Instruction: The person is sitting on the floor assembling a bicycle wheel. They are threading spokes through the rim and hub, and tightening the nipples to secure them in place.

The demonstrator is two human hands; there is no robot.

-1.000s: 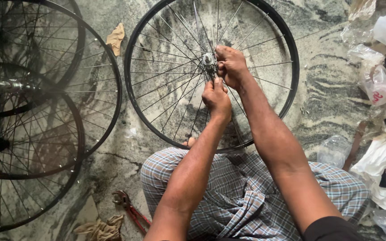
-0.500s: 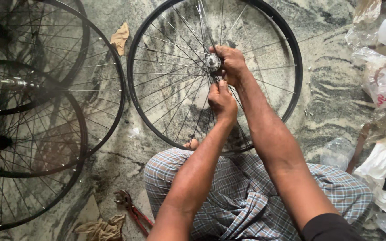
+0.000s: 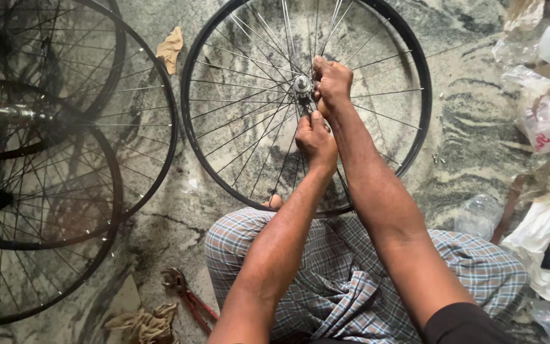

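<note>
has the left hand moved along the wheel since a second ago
No. The left hand sits just below the hub as before, among the spokes. The whole view shifted slightly, wheel and hand together.

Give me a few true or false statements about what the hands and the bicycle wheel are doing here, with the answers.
1. Both hands are at the middle of the wheel. True: the right hand is beside the hub, and the left hand is just below it among the spokes.
2. The wheel has a tyre fitted. False: the rim is bare.
3. Other spoked wheels lie to the left. True.
4. The left hand holds the red-handled pliers. False: they lie on the floor by the person's knee.
5. The floor is plain wood. False: it is grey veined stone.
</note>
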